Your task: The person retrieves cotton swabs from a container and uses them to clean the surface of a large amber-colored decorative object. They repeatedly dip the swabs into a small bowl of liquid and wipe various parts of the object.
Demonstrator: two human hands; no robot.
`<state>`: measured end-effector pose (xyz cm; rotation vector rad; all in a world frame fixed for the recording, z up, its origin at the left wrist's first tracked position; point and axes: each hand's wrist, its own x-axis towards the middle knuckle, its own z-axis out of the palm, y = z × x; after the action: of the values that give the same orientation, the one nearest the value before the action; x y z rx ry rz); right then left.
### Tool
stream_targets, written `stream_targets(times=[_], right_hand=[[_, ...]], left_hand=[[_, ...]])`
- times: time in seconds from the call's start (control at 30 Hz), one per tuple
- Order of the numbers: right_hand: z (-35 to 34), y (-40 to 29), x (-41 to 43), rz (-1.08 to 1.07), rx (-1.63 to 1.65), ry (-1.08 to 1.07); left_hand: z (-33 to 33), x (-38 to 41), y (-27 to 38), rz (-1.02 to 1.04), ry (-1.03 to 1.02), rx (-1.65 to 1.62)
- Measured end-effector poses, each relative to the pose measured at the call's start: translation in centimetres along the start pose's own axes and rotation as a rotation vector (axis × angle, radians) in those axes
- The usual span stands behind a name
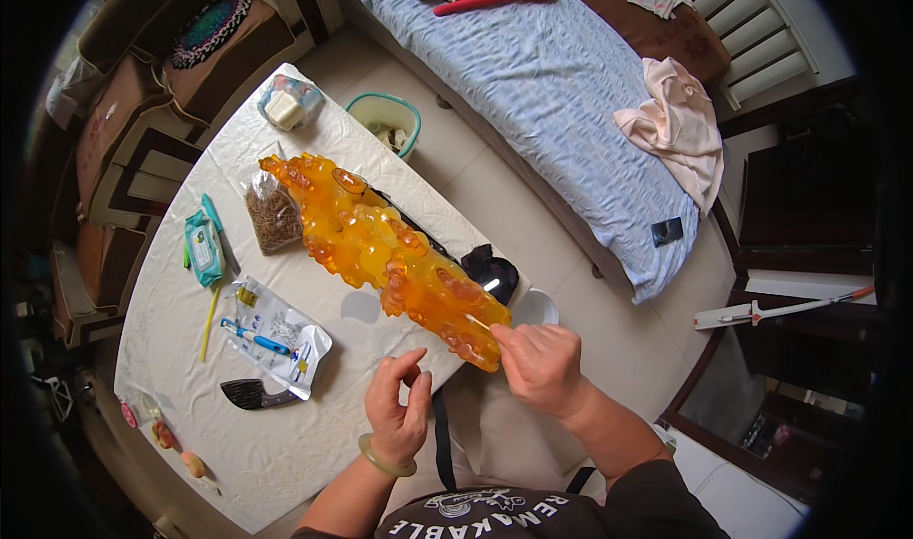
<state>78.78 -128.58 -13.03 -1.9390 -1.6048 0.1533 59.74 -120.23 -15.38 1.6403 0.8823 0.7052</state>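
A long translucent amber-coloured carved ornament (364, 243) lies diagonally across the table, its near end close to my body. My right hand (541, 364) pinches a thin white stick, apparently a cotton swab (476, 321), whose tip is over the ornament's near end; whether it touches cannot be told. My left hand (399, 403), with a pale bangle (385, 460) on the wrist, is apart from the ornament, left of its near end. Its fingers are curled and separate from the thumb, and nothing shows between them.
The white-covered table (285, 460) holds a bag of brown strands (272, 214), wet wipes (207, 254), a silver pouch (285, 325) under a blue tool (257, 338), and a dark comb (250, 394). A bin (385, 115) stands beyond the edge, near a blue-covered couch (528, 90).
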Motion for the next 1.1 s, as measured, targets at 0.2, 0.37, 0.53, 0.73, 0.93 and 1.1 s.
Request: stream_targets(times=[0.2, 0.37, 0.53, 0.73, 0.93, 1.1], right_hand=[[0.5, -0.1, 0.5, -0.05, -0.096, -0.044], [0.7, 0.1, 0.9, -0.102, -0.125, -0.086], [0.5, 0.2, 1.5, -0.121, -0.121, -0.14], [0.4, -0.2, 2.0, -0.087, -0.101, -0.235], [0.4, -0.2, 1.9, -0.038, -0.032, -0.224], [0.6, -0.1, 1.8, -0.031, -0.039, -0.213]], left_hand=[[1.2, 0.4, -1.6, -0.008, -0.028, 0.01], [1.6, 0.6, -2.3, -0.02, -0.087, 0.016], [2.1, 0.8, -2.7, -0.016, -0.091, 0.023], [2.6, 1.1, -3.0, 0.035, -0.054, 0.049], [2.7, 1.3, -3.0, 0.036, -0.061, 0.038], [2.8, 1.5, -2.8, 0.04, -0.061, 0.037]])
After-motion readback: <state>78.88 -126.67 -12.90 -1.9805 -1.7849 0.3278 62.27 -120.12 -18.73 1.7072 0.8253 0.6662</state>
